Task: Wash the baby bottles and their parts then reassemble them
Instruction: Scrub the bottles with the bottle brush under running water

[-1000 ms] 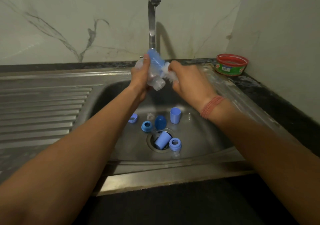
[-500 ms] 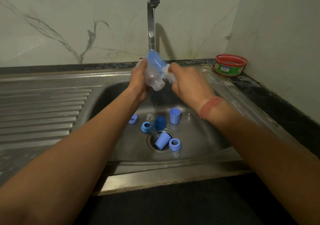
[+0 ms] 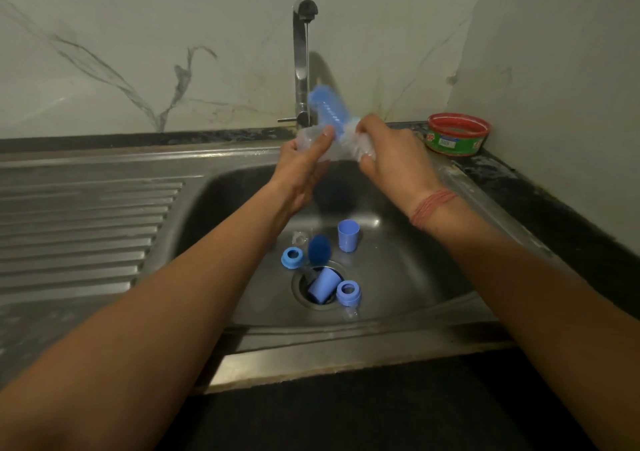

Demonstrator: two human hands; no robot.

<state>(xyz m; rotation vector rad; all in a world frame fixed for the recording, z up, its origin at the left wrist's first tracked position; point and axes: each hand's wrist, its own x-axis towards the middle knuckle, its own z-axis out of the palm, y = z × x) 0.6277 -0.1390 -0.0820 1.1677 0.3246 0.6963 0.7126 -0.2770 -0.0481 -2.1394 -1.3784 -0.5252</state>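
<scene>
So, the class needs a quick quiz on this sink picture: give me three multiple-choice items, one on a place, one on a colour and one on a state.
1. Where does the red-rimmed tub stand? A in the basin; B on the counter by the right wall; C on the draining board.
2. What colour is the thread round the right wrist? A green; B red; C blue.
3. How is the pale blue cap over the drain placed? A upright; B on its side; C upside down.

Answers:
1 B: it sits on the dark counter in the back corner.
2 B: reddish strands show.
3 B: its side wall lies across the drain opening.
</scene>
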